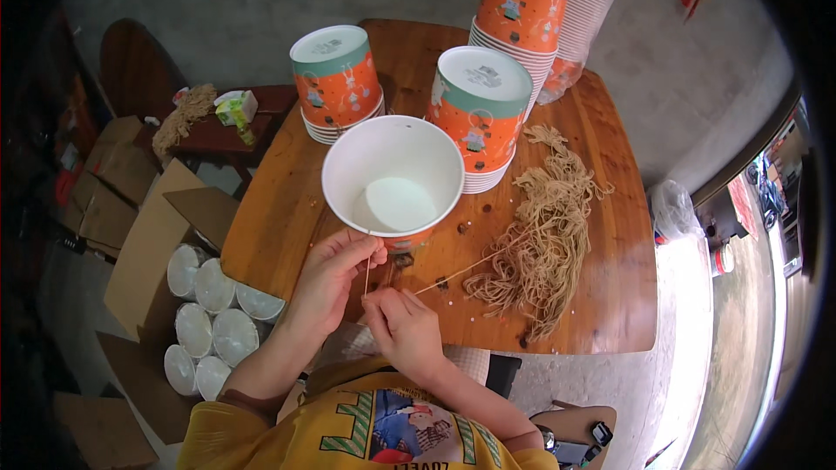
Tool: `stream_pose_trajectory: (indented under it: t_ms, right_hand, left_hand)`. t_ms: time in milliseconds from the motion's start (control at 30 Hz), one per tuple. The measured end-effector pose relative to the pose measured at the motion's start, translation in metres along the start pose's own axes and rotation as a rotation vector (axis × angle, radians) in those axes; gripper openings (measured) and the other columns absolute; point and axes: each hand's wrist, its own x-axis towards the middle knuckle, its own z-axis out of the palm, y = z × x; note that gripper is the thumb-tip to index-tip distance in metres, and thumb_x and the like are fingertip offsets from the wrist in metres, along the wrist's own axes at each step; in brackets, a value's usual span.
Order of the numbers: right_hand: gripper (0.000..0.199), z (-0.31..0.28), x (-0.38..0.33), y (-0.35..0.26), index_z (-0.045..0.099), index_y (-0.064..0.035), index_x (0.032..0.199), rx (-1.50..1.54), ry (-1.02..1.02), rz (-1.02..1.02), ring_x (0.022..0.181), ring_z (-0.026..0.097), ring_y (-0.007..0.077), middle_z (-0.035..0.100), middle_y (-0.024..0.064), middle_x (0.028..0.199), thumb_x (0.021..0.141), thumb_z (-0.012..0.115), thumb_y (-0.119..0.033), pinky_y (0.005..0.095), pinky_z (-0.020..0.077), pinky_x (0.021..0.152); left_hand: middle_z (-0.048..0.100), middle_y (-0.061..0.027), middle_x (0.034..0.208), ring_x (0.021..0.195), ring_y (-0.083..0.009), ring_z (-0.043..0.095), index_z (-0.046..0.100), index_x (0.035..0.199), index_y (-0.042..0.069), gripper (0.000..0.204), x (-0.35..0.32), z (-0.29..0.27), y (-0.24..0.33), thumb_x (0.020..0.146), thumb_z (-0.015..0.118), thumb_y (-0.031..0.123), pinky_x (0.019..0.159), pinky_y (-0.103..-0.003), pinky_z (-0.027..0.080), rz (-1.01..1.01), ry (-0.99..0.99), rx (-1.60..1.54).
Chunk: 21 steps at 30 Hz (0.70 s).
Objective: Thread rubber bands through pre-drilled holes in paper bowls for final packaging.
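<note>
An orange and white paper cup [394,176] is held open side up over the wooden table [279,209]. My left hand [329,274] grips its near rim between thumb and fingers. My right hand [402,328] sits just below and pinches a thin tan string [453,274]. That string runs right to a loose pile of tan strings [540,235] on the table. A short piece of string hangs from the cup rim between my two hands.
Three stacks of upside-down orange cups [338,78] [481,109] [521,13] stand at the back of the table, beside a tall white stack [585,0]. An open cardboard box [144,252] with several stacked cups sits left on the floor. A small dark side table [218,126] holds string and a green packet.
</note>
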Motion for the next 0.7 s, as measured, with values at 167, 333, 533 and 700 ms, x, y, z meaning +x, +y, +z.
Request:
stream_pose_trajectory:
  t_ms: [167,333,533,700]
  right_hand:
    - [0.007,-0.001,0.004,0.003,0.061,-0.0046,0.093,-0.078,-0.026,-0.023,0.073,0.063,0.0288,0.064,0.0101,0.082,0.087,0.064,-0.008,0.0382,0.0514,0.065]
    - [0.011,0.005,0.009,0.005,0.061,-0.0055,0.097,-0.116,-0.021,-0.062,0.074,0.063,0.0269,0.065,0.0092,0.085,0.087,0.064,-0.009,0.0363,0.0519,0.066]
    - [0.024,-0.03,0.004,-0.014,0.061,-0.0058,0.105,-0.11,0.01,-0.039,0.074,0.064,0.0274,0.065,0.0104,0.089,0.084,0.07,-0.009,0.0351,0.053,0.061]
    - [0.031,-0.075,0.0,-0.03,0.061,-0.0081,0.113,0.085,-0.11,-0.103,0.083,0.065,0.0285,0.063,0.0118,0.094,0.084,0.069,-0.007,0.0364,0.0549,0.069]
  left_hand:
    - [0.064,-0.0033,0.089,0.085,-0.0089,0.057,0.064,0.096,0.002,0.011,0.008,-0.006,-0.004,0.094,0.062,0.013,0.082,-0.024,0.046,0.09,0.037,0.12]
    - [0.064,-0.0033,0.09,0.084,-0.0082,0.056,0.063,0.095,0.001,0.012,0.013,-0.001,0.0,0.095,0.062,0.014,0.082,-0.024,0.045,0.164,0.056,0.282]
    - [0.061,-0.0055,0.097,0.085,-0.0136,0.061,0.061,0.106,0.003,0.015,0.005,-0.031,-0.044,0.095,0.059,0.013,0.073,-0.029,0.05,0.445,0.053,0.83]
    - [0.045,-0.0143,0.138,0.105,-0.0319,0.062,0.051,0.131,0.006,0.043,-0.001,0.026,-0.032,0.089,0.06,0.006,0.081,-0.037,0.055,0.809,-0.22,1.098]
